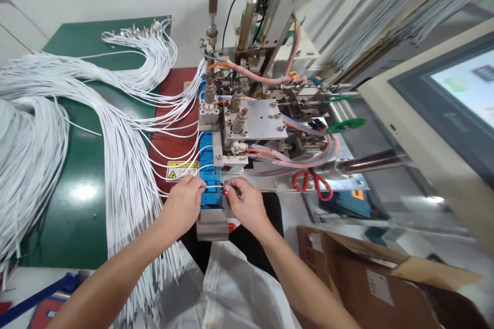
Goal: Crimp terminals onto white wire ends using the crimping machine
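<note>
A white cable [213,186] lies across one of the blue fixture blocks [210,199] at the near end of the machine. My left hand [185,200] pinches this cable just left of the blocks. On the other side, my right hand [246,203] is closed at the cable's end, beside a small red glow; its fingertips hide what exactly they grip. Several more white cables run from the farther blue blocks leftward over a red-brown pad [175,139]. A yellow warning label [182,170] sits on that pad near my left hand.
Large bundles of white cables [127,185] cover much of the green table [87,226]. The machine's metal plate [257,121] and orange hoses stand ahead. Red-handled scissors [312,182] lie right. A screen [459,82] and cardboard box [370,282] are farther right.
</note>
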